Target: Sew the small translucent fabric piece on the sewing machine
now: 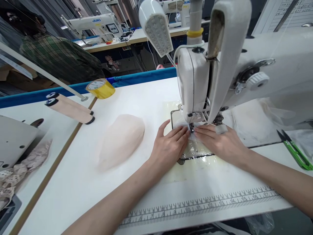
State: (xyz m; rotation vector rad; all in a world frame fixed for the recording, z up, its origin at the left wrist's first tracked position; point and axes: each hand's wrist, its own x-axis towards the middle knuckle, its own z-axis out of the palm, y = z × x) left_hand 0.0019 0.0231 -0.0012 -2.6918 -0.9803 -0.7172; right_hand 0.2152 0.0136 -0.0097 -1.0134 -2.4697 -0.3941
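My left hand (171, 142) lies flat to the left of the presser foot (191, 127) of a white sewing machine (195, 75). Its fingers are stretched out and the thumb is spread away. On the other side, my right hand (217, 138) rests with straight fingers, the tips close to the foot. Both hands press on a small, pale, sheer piece of fabric (180, 125) over the needle plate; the fingers cover most of it. A beige moulded cup piece (123, 138) lies on the white table (146, 195) left of my hands.
Green thread snips (297, 151) and sheer fabric (251, 114) lie on the right. Two thread spools (70, 109) and yellow tape (100, 88) sit on the left, near lace (24, 169). A ruler strip (195, 209) runs along the front edge. A person (56, 55) sits beyond.
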